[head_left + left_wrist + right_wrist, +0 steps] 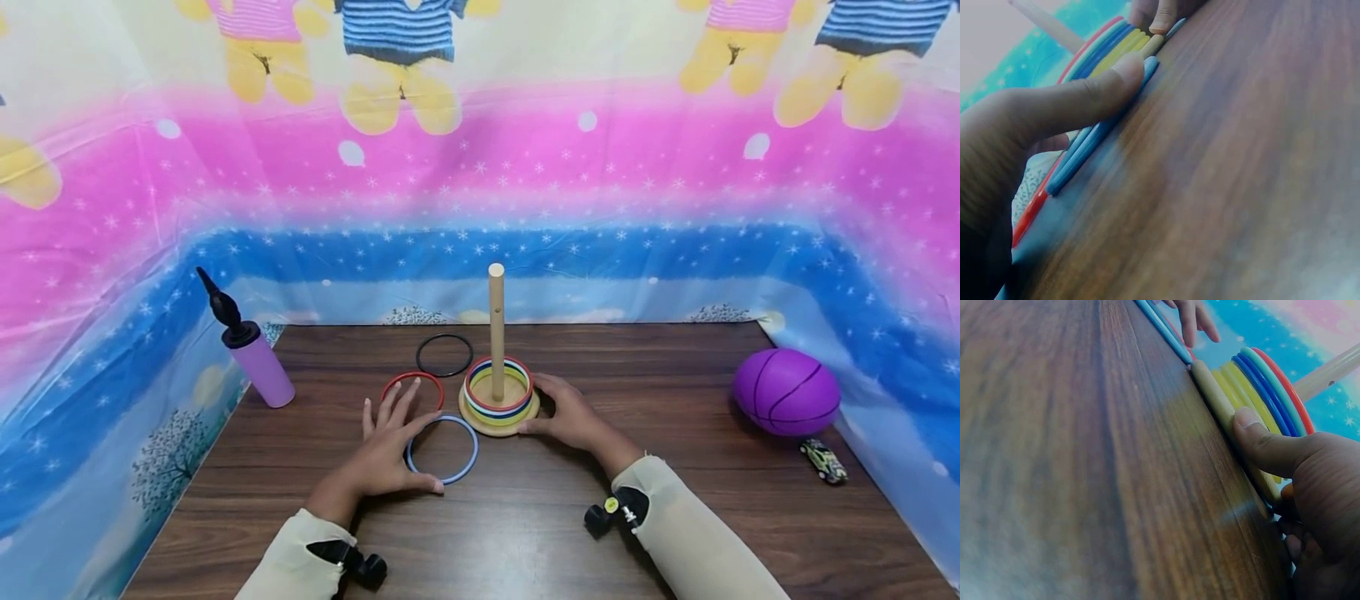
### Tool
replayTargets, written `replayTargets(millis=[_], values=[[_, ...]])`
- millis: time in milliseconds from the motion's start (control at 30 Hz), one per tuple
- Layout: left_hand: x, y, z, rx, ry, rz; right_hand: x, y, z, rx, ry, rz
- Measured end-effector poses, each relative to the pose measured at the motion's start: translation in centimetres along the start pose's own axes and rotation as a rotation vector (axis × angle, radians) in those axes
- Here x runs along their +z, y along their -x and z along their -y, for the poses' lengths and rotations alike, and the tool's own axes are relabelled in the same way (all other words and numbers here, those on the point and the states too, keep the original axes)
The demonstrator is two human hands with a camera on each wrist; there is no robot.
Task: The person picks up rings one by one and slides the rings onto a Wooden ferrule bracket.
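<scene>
A wooden peg stand (497, 333) rises from a round base with several coloured rings stacked around its foot: red, pale green, blue and yellow. My right hand (573, 417) holds the base's right side, thumb (1266, 440) against its near edge and fingers farther back, partly hidden. A light blue ring (474, 458) lies on the table left of the stand. Over its left part spreads my left hand (382, 454), thumb (1085, 103) at the near rim and index finger by the far rim. The other left fingers reach over a red ring (420, 374).
A black ring (444, 335) lies behind the red one. At the left edge stands a purple hand pump (262, 367) with a black nozzle. On the right are a purple ball (786, 392) and a small toy car (823, 461). A printed curtain (600, 250) borders the wooden table (510, 550).
</scene>
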State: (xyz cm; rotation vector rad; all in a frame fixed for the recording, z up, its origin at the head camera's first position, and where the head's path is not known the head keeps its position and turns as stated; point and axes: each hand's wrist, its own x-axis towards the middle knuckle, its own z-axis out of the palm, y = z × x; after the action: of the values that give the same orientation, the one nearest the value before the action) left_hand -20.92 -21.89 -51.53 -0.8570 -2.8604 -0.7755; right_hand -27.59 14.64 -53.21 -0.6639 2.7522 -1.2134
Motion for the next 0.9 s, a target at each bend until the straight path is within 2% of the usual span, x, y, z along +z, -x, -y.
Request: replayTargets(millis=[233,500,633,833,900], values=[[0.10,-0.21,0.23,-0.016,0.006,0.034,-0.03,0.06,0.00,0.010,0.008,-0.001],[0.05,-0.39,-0.07,-0.029,-0.005,0.041,0.03,0.01,-0.11,0.026,-0.001,-0.002],[0.29,-0.53,0.11,-0.045,0.025,0.022,-0.05,-0.06,-0.10,0.014,0.001,-0.003],[0.40,-0.57,0.26,-0.032,0.063,-0.029,-0.14,-0.02,0.10,-0.002,-0.009,0.004],[0.16,-0.54,-0.12,-0.033,0.066,-0.040,-0.12,0.03,0.18,0.001,-0.016,0.008]])
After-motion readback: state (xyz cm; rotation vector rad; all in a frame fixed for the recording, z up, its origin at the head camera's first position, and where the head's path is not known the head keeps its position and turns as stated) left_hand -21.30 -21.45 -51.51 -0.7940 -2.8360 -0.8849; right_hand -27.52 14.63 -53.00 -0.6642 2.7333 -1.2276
